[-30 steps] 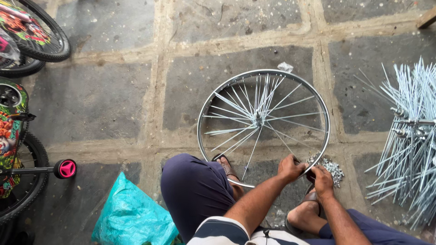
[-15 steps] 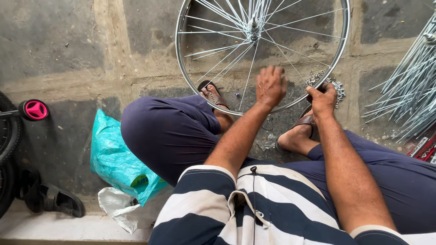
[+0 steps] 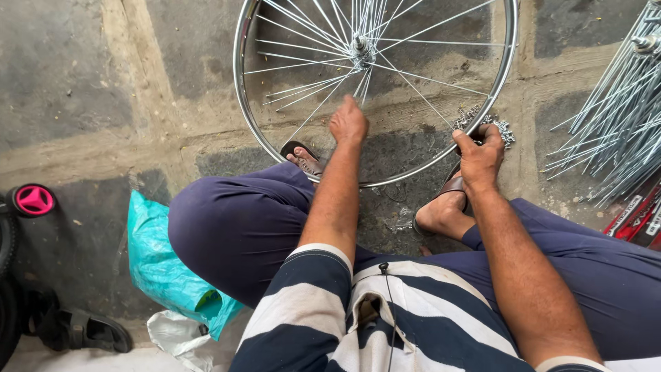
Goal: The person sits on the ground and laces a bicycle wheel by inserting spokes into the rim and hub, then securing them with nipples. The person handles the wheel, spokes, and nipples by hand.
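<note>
Stone floor, wheel rim (image 3: pixel 510 65) beside right fingers (image 3: pixel 468 142)

grey stone-slab floor (image 3: pixel 76 76) with pale mortar joints (image 3: pixel 131 62), in flat, soft daylight

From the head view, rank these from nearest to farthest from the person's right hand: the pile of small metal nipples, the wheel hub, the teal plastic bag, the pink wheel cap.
From the right hand:
1. Pile of small metal nipples, touching the fingers, by the rim.
2. Wheel hub, up and left, at the wheel's centre.
3. Teal plastic bag, far left, beside the knee.
4. Pink wheel cap, at the left edge.
</note>
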